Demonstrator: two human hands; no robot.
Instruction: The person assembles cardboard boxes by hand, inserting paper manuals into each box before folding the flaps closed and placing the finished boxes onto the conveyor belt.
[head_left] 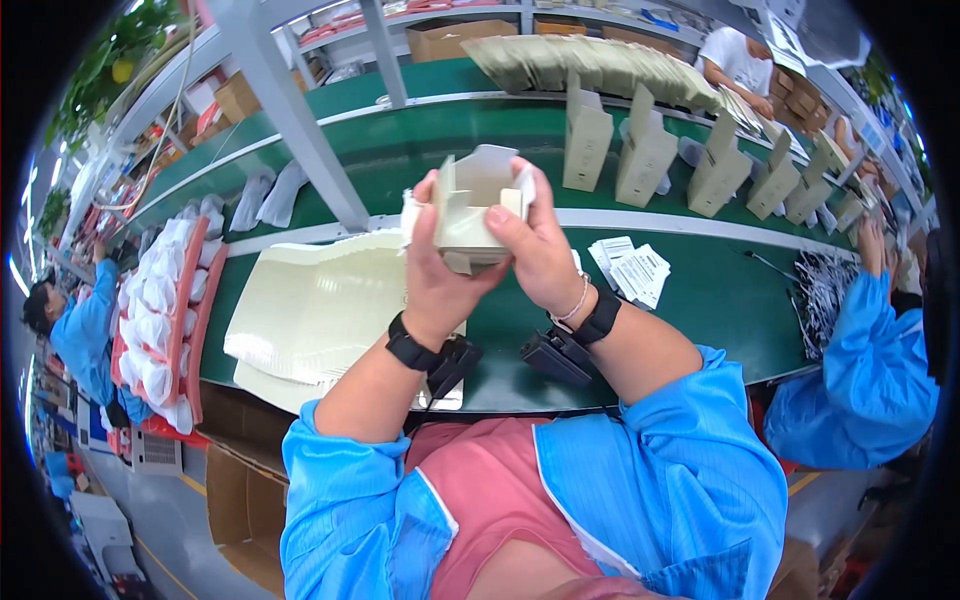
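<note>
Raised over the green bench, a small cream cardboard box (470, 235) is gripped between both hands, its end flaps standing up toward the far side. My left hand (440, 285) wraps the box's left side, fingers bent around it. On the right side, my right hand (538, 245) has its thumb pressed against the front wall near a folded-in flap. The inside of the box is only partly visible. Below and left of the hands lies a fanned stack of flat cream box blanks (300, 310). White printed cards (638, 272) lie right of my right wrist.
Several upright cream boxes (645, 160) stand beyond the rail, before a long row of folded cartons (600, 65). Pink trays of white-wrapped items (160, 320) are stacked at left. A grey post (300, 110) rises ahead. Co-workers sit at both sides; dark cables (820, 300) lie at right.
</note>
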